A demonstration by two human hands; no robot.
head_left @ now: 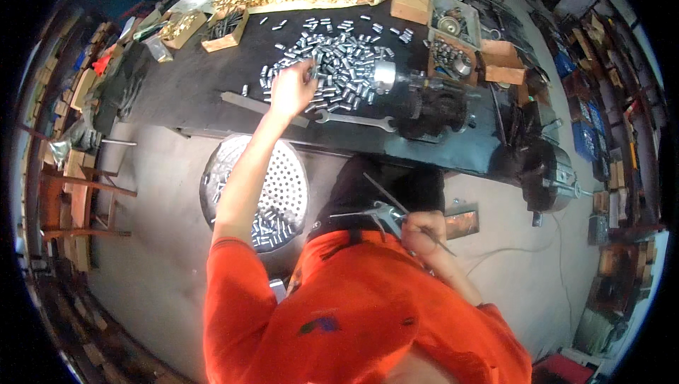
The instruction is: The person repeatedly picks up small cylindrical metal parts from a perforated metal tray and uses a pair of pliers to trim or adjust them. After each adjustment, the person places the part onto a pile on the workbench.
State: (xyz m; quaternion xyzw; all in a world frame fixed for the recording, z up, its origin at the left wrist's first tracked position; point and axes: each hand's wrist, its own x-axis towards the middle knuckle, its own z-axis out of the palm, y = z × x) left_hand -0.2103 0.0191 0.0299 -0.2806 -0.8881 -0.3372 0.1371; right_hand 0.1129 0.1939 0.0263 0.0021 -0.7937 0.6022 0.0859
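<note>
- Silver cylinders (339, 66): left hand (293, 90) is seemingly picking; can't tell its fingers' pinch.
- Right hand (424, 234) is gripping calipers (387, 217), fingers curled.
- Lifting 1 is likely needing precision.

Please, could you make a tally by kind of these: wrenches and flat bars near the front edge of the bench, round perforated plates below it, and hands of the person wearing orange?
Wrench: 1
Flat bar: 1
Round perforated plate: 1
Hands: 2 (left hand, right hand)
Total: 5
</note>
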